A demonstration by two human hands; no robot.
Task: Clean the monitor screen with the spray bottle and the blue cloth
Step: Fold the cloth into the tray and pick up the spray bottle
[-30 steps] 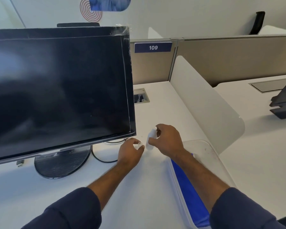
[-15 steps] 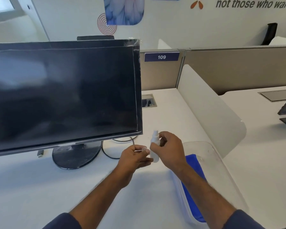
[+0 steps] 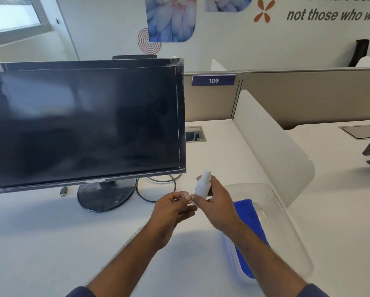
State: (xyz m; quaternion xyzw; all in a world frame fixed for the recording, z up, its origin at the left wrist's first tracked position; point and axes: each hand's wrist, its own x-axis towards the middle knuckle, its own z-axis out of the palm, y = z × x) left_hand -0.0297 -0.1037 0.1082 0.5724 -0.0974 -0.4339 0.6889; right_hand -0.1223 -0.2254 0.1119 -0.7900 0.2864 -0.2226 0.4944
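The white spray bottle (image 3: 203,186) is held upright above the desk (image 3: 51,243), lifted higher than a second ago, just right of the monitor (image 3: 83,123). The right hand (image 3: 217,203) grips it with fingers curled round the body. The left hand (image 3: 172,209) pinches a small clear cap beside it. The blue cloth (image 3: 247,219) lies in the clear tray (image 3: 286,232).

Your right hand (image 3: 217,205) covers the lower part of the spray bottle (image 3: 203,185), so you cannot see its base. Whatever your left hand (image 3: 172,209) pinches at its fingertips is too small to identify. Your right forearm hides the middle of the blue cloth (image 3: 247,213). The monitor (image 3: 83,125) runs off the frame's left edge.
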